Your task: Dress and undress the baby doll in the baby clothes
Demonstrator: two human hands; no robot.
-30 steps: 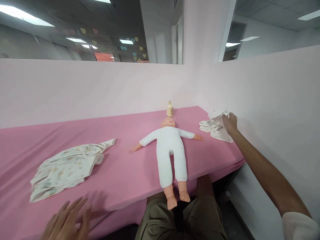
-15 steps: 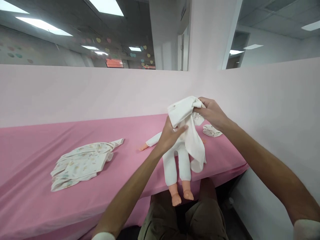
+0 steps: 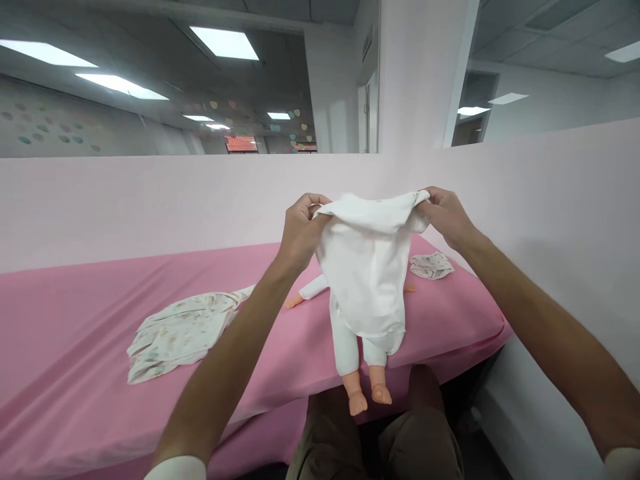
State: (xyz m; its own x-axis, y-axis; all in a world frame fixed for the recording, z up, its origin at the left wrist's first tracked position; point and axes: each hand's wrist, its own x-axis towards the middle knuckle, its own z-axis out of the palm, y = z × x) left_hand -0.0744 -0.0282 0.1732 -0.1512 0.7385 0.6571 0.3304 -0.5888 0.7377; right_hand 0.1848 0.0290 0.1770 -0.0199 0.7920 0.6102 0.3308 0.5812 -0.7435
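Observation:
A white baby bodysuit [image 3: 369,273] hangs spread between my hands, its upper edge folded over. My left hand [image 3: 303,230] pinches its upper left corner, and my right hand [image 3: 447,212] grips the upper right one. Behind and below the garment a baby doll [image 3: 345,347] lies on the pink-covered table [image 3: 280,347]. The doll's white-clothed legs and bare feet stick out past the near edge. One arm shows on the left and a bit of a hand on the right; its head and trunk are hidden by the bodysuit.
On the left of the table lies a printed baby garment [image 3: 180,333], partly behind my left forearm. A small folded printed cloth [image 3: 431,265] rests at the right. Pale walls [image 3: 150,207] with windows close in the back and right side.
The bodysuit was bunched and is now spread out flat, hanging down. My left hand has moved up and left to its corner; my right hand has shifted slightly right.

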